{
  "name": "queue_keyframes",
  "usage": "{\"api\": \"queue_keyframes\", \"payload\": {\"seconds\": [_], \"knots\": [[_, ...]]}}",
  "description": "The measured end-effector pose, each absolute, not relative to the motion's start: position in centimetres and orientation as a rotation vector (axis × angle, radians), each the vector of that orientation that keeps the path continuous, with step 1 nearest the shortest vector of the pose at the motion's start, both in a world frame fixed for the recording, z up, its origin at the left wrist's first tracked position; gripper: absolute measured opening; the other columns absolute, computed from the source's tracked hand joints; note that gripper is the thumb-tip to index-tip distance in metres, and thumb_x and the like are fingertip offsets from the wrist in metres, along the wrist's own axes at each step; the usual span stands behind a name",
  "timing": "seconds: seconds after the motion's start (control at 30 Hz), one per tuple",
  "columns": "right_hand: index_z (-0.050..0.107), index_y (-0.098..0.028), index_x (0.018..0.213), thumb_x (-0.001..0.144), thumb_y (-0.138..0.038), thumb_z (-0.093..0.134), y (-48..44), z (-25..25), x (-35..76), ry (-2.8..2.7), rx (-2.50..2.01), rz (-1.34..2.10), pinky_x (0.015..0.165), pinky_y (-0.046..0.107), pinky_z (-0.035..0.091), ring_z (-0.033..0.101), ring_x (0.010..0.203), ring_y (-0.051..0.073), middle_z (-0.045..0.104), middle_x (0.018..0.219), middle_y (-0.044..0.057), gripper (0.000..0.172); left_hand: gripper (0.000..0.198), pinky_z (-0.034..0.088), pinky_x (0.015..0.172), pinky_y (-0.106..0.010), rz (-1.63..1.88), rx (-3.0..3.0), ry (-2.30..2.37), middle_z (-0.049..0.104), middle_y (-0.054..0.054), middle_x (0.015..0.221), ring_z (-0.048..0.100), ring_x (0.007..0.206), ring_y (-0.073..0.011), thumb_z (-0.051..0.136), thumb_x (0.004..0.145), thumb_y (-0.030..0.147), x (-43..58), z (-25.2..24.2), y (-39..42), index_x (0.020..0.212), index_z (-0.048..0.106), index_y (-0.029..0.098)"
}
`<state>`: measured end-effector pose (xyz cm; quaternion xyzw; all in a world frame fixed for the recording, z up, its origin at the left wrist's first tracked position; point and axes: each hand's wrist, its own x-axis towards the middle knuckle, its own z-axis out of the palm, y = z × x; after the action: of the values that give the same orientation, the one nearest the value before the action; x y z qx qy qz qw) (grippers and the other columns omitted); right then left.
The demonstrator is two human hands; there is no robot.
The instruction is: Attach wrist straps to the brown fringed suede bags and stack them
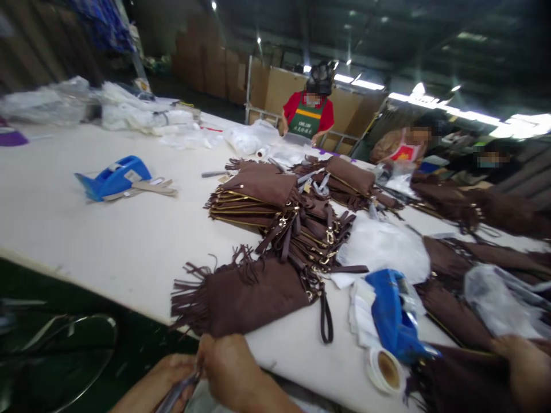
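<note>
At the table's near edge my left hand (176, 376) is closed around a narrow grey strip (178, 393). My right hand (232, 364) meets it there, its fingers pinched together at the strip's upper end. Some translucent plastic (204, 400) shows beneath both hands, partly cut off by the frame. Just beyond them lies a brown fringed pouch (258, 292) with a dark wrist strap (327, 315). Behind it is a stack of similar brown pouches (258, 192) with gold zippers and metal clasps.
A blue tape dispenser (394, 315) and a tape roll (387, 370) stand to the right; another blue dispenser (123, 175) is at left. A co-worker's hand (527, 367) touches brown pouches at far right. A person in a green apron (303, 120) stands across the table (129, 252).
</note>
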<state>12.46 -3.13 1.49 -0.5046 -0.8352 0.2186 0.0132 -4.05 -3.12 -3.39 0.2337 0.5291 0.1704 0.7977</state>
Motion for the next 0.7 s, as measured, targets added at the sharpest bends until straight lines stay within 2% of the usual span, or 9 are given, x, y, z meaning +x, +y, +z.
{"api": "queue_keyframes", "payload": {"seconds": [0.07, 0.17, 0.27, 0.37, 0.47, 0.6, 0.7], "knots": [[0.058, -0.021, 0.094, 0.076, -0.022, 0.060, -2.9, 2.3, 12.9, -2.594, -1.558, 0.750, 0.053, 0.024, 0.041, 0.070, 0.069, 0.022, 0.073, 0.079, 0.003, 0.018, 0.027, 0.027, 0.038, -0.016, 0.380, 0.540, 1.104, 0.052, 0.000, 0.046, 0.040, 0.038, -0.0053, 0.078, 0.059, 0.033, -3.5, -1.5, -3.3, 0.064, 0.065, 0.010], [0.060, -0.020, 0.091, 0.077, -0.025, 0.063, -2.0, 2.9, 13.3, -2.651, -1.482, 0.805, 0.058, 0.024, 0.040, 0.070, 0.075, 0.022, 0.073, 0.082, 0.005, 0.016, 0.015, 0.031, 0.039, -0.017, 0.339, 0.550, 1.075, 0.055, -0.001, 0.049, 0.045, 0.040, -0.0073, 0.072, 0.060, 0.023, -3.6, -0.5, -2.9, 0.064, 0.065, 0.010], [0.061, -0.021, 0.090, 0.077, -0.028, 0.065, -1.3, 2.7, 13.3, -2.677, -1.390, 0.897, 0.061, 0.024, 0.039, 0.069, 0.078, 0.021, 0.073, 0.084, 0.005, 0.016, 0.015, 0.032, 0.040, -0.018, 0.315, 0.499, 1.082, 0.060, -0.004, 0.055, 0.047, 0.041, -0.0077, 0.072, 0.057, 0.019, -4.3, -0.5, -2.6, 0.066, 0.066, 0.009], [0.060, -0.023, 0.095, 0.080, -0.017, 0.057, -1.3, 2.5, 13.4, -2.580, -1.393, 1.011, 0.064, 0.022, 0.038, 0.068, 0.081, 0.018, 0.072, 0.085, 0.003, 0.016, 0.020, 0.031, 0.040, -0.017, 0.311, 0.475, 1.051, 0.065, -0.007, 0.067, 0.047, 0.044, -0.0062, 0.074, 0.059, 0.021, -4.7, -0.5, -2.5, 0.072, 0.068, 0.007], [0.057, -0.022, 0.101, 0.082, -0.009, 0.048, -1.9, 2.4, 14.0, -2.347, -1.434, 1.125, 0.062, 0.020, 0.037, 0.066, 0.075, 0.014, 0.071, 0.081, 0.001, 0.025, 0.023, 0.030, 0.041, -0.016, 0.323, 0.466, 1.024, 0.065, -0.006, 0.070, 0.047, 0.046, -0.0053, 0.075, 0.060, 0.024, -4.7, -0.5, -2.5, 0.075, 0.069, 0.007], [0.055, -0.023, 0.096, 0.088, -0.013, 0.042, -2.9, 2.4, 15.9, -2.011, -1.427, 1.218, 0.057, 0.018, 0.036, 0.061, 0.063, 0.011, 0.066, 0.074, -0.002, 0.019, 0.021, 0.029, 0.040, -0.016, 0.359, 0.424, 1.061, 0.063, -0.004, 0.068, 0.045, 0.044, -0.0050, 0.075, 0.061, 0.024, -4.4, -0.9, -2.6, 0.074, 0.069, 0.009], [0.054, -0.022, 0.093, 0.090, -0.016, 0.041, -3.6, 2.3, 18.2, -1.850, -1.493, 1.167, 0.057, 0.018, 0.036, 0.060, 0.062, 0.011, 0.063, 0.071, -0.003, 0.015, 0.017, 0.028, 0.039, -0.016, 0.402, 0.450, 1.081, 0.060, -0.001, 0.060, 0.042, 0.042, -0.0045, 0.074, 0.060, 0.021, -4.1, -0.9, -3.1, 0.070, 0.067, 0.009]]}}
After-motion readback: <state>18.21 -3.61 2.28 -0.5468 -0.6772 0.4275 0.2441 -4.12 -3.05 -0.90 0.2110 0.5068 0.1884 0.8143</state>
